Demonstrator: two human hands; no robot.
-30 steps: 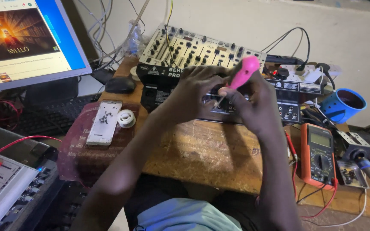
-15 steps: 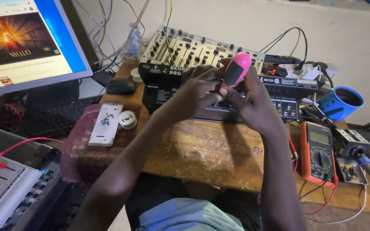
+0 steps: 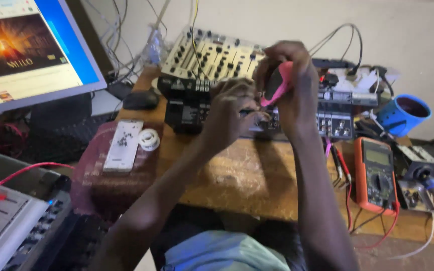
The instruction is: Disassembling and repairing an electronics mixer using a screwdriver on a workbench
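While the right hand (image 3: 293,85) grips the pink-handled screwdriver (image 3: 277,84) at upper centre and the left hand (image 3: 234,113) pinches its tip over the black mixer (image 3: 192,108), steady pressure probably prevents slipping.

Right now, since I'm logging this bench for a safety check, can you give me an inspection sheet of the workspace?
Surface: worn wooden table, bare in the middle.
Job's things: pink-handled tool; black audio unit beneath the hands.
Clutter: orange multimeter, blue cup, white strip with small screws, tape roll.
Hands: right hand grips the tool; left hand beside its tip.
Cables: red and black probe leads; tangle behind the beige mixer.
Surroundings: lit monitor, pale wall.
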